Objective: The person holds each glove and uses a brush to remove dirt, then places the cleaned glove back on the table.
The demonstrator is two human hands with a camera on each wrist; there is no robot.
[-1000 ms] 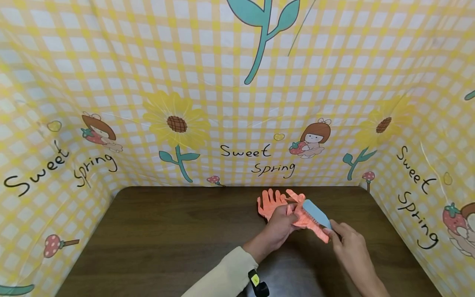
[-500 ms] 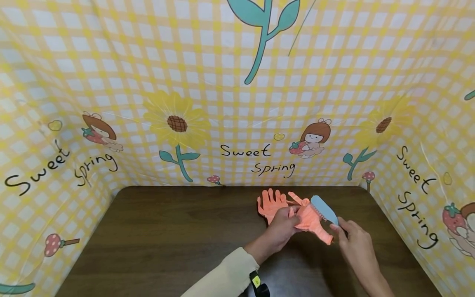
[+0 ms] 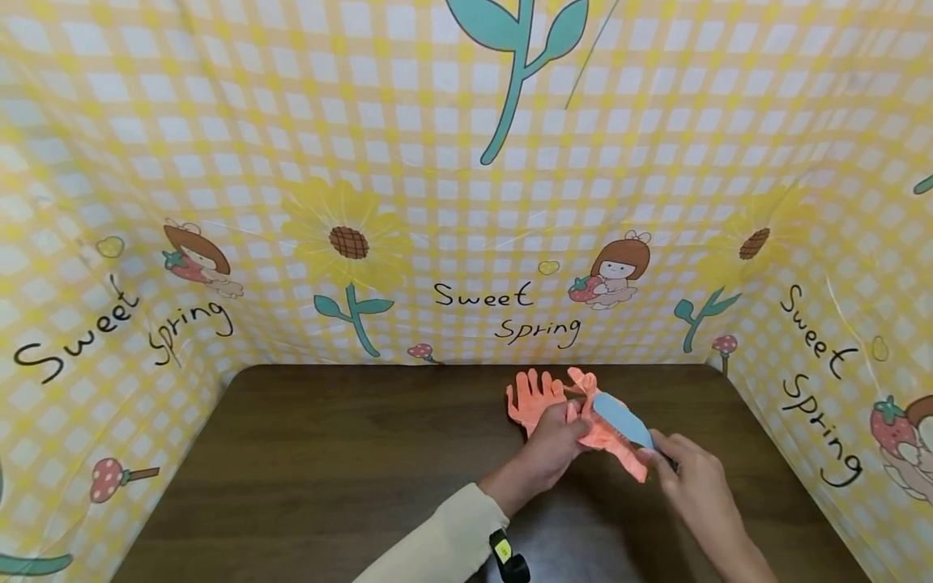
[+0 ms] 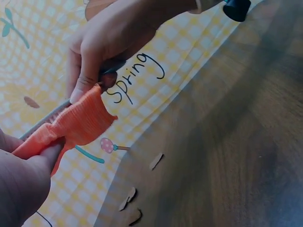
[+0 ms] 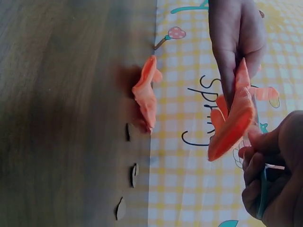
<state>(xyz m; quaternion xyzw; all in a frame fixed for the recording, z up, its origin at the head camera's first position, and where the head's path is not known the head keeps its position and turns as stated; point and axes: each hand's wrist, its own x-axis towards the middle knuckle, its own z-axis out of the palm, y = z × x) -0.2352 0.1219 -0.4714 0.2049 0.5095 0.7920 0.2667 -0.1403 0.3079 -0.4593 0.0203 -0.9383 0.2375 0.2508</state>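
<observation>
A coral knitted glove (image 3: 632,465) is held up over the table in my left hand (image 3: 550,455), thumb on top, its cuff pointing to the lower right. My right hand (image 3: 696,479) grips the handle of a light blue brush (image 3: 619,417). The bristle side of the brush lies against the held glove; in the left wrist view its bristles are partly hidden behind the glove (image 4: 83,120). A second coral glove (image 3: 534,398) lies on the table just beyond my left hand, fingers spread toward the back edge.
The dark wooden table (image 3: 328,461) ends at a yellow checked cloth (image 3: 408,162) that rises behind and at both sides. Several small thin leaf-like pieces (image 5: 120,208) lie on the table near its edge in the wrist views.
The brush swung to the right and up to the held glove's edge half a second ago, and is now back left and lower across it. The left hand and the lying glove stay nearly still.
</observation>
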